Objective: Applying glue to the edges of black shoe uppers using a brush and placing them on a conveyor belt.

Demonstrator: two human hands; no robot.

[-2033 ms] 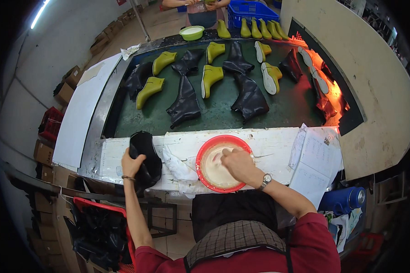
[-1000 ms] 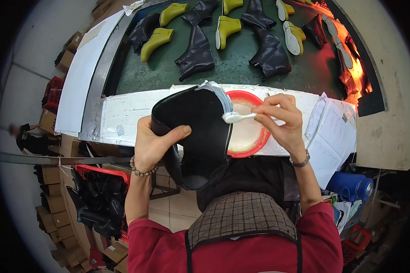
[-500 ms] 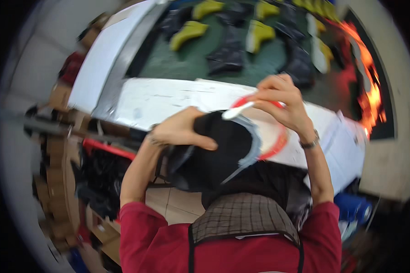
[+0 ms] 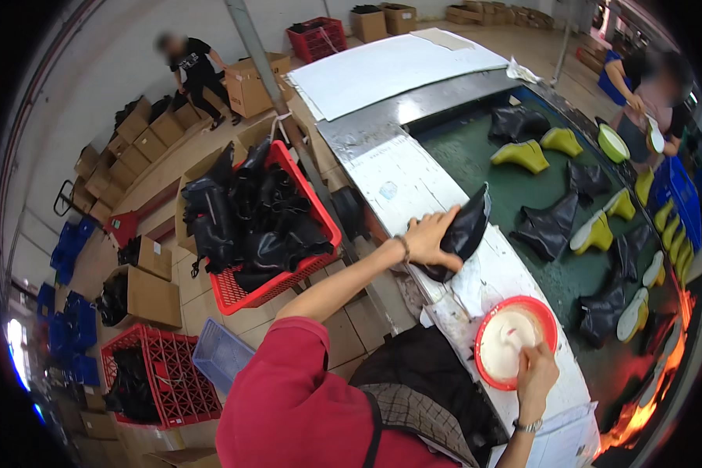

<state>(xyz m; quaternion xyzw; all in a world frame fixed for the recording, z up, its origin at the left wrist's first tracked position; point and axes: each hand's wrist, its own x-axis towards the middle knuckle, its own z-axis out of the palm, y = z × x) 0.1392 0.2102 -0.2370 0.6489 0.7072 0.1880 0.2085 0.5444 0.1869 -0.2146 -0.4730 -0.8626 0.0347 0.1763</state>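
Note:
My left hand (image 4: 430, 240) grips a black boot (image 4: 469, 226) over the white board (image 4: 382, 173), fingers on its far side and thumb on the near side. The boot lies tilted, its pale-coated edge pointing away. My right hand (image 4: 538, 376) is pinched at a red bowl (image 4: 480, 343) of cream-coloured liquid (image 4: 498, 357). A white brush (image 4: 515, 338) runs from these fingers into the liquid, its tip hard to make out. Past the board, black boots (image 4: 548, 226) and yellow-green wedge soles (image 4: 521, 157) lie on a green surface (image 4: 464, 144).
Left of the table stands a red basket (image 4: 277, 290) heaped with black boots. Below it are a blue basket (image 4: 225, 355) and another red basket (image 4: 187, 382). An orange glow (image 4: 639, 421) shows at the lower right. Two co-workers (image 4: 199, 74) are farther off.
My right hand has taken the brush from the boot's edge down into the red bowl. The boot has been moved from over my lap to the board. My view has turned left.

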